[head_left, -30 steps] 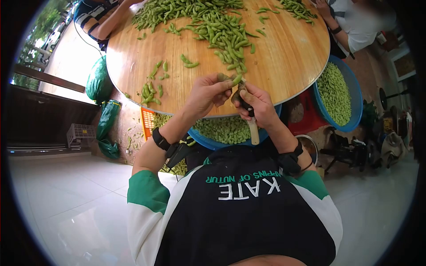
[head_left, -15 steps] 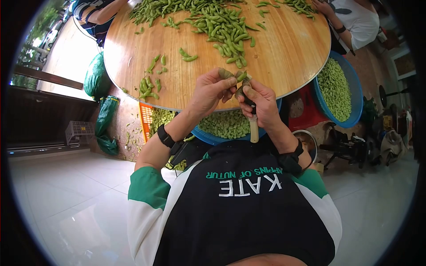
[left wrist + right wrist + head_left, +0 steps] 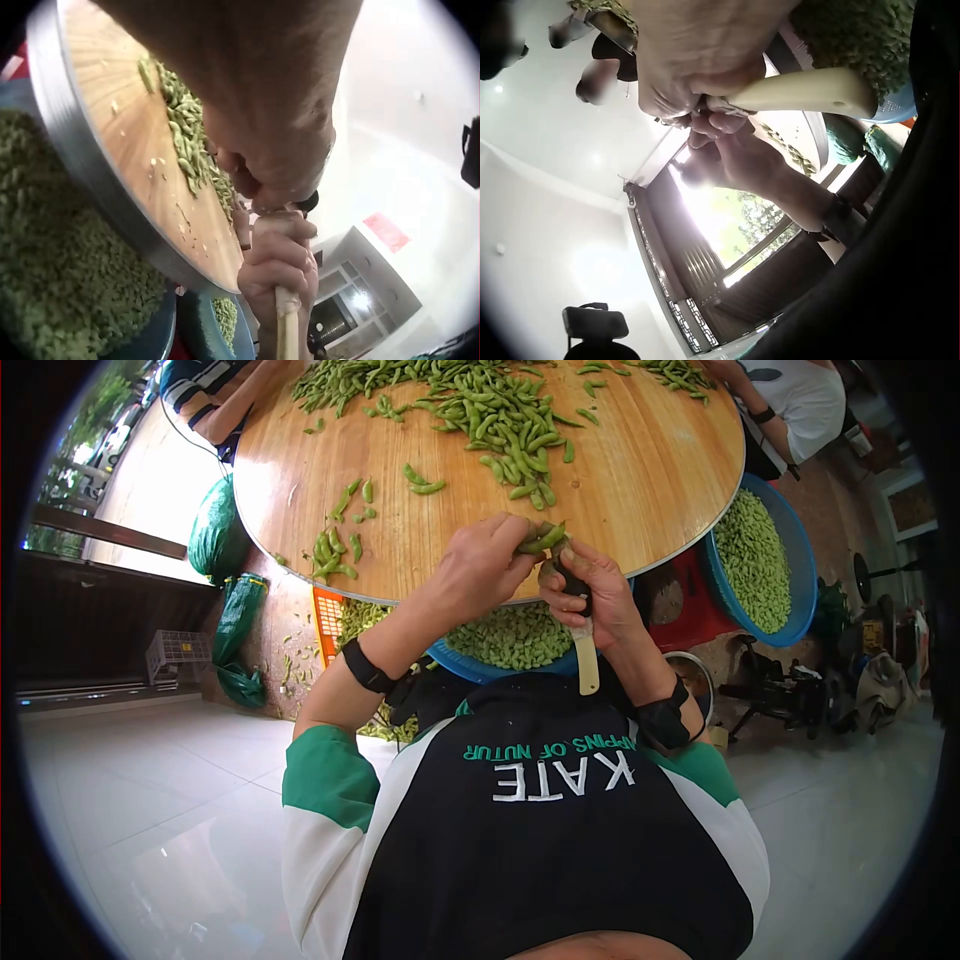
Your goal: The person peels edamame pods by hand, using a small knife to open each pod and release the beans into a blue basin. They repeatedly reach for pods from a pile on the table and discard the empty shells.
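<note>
The left hand [image 3: 483,565] has just rolled knuckles-up, pinching 1 curved green bean pod [image 3: 548,539] above the round wooden table [image 3: 650,490], near edge; rightward, the right hand [image 3: 602,598] clasps a flat-handled cream tool [image 3: 587,663], so work on the pod seems under way.

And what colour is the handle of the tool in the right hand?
The handle is pale cream; it shows best in the right wrist view.

Head cam: above, facing forward-down over tabletop [image 3: 650,500]. Wrist cams: close in, tilted up toward ceiling [image 3: 562,112]; both catch pale handle [image 3: 810,91].
</note>
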Tool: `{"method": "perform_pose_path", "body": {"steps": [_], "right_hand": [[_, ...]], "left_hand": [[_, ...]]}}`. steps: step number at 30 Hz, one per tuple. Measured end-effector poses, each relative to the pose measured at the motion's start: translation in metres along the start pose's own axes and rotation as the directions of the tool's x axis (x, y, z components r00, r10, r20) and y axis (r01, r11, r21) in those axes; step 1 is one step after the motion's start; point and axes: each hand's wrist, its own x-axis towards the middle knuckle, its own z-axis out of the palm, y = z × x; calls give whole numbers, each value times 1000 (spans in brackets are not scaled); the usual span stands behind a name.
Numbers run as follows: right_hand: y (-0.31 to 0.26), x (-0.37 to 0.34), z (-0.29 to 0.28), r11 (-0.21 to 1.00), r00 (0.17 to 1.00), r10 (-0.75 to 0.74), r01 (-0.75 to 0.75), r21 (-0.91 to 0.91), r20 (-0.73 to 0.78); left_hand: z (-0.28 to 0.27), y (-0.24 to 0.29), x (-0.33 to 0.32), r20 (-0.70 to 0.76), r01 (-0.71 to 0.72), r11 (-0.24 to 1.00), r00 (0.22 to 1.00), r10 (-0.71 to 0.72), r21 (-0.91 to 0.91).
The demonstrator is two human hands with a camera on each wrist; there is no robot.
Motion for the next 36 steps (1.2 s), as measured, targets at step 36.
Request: {"method": "perform_pose_path", "body": {"steps": [36], "right_hand": [[16, -20, -7, -205, 812, -499, 231, -951, 304]], "left_hand": [[46, 22, -54, 5, 52, 999, 999, -52, 3]]}}
